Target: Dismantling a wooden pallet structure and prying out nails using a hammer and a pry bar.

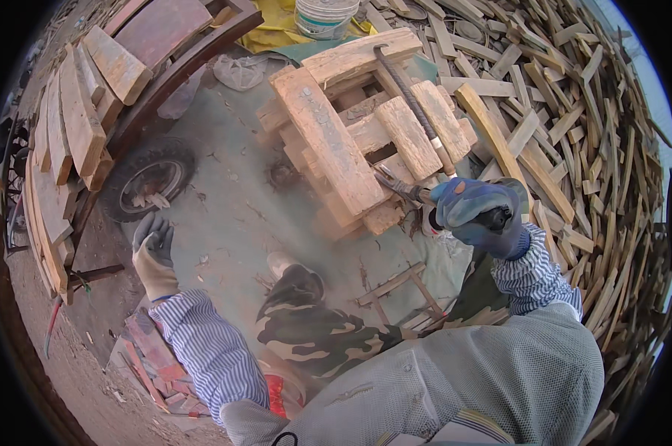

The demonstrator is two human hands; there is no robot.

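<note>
My right hand (477, 212), in a blue glove, is closed on the handle of a metal-headed tool (401, 182), probably a hammer, whose head rests at the wooden block stack (328, 141). A long pry bar (410, 97) with a hooked tip lies across the blocks, its lower end close to that hand. My left hand (153, 256), in a beige and dark grey glove, is held apart at the lower left, fingers loosely bent, holding nothing, near a black tyre wheel (146, 178).
A cart (179, 82) loaded with planks (83, 119) stands at left. A large pile of wood offcuts (581, 149) fills the right. A white bucket (325, 18) sits behind the stack. My leg (291, 312) is below, beside a small wooden frame (391, 286).
</note>
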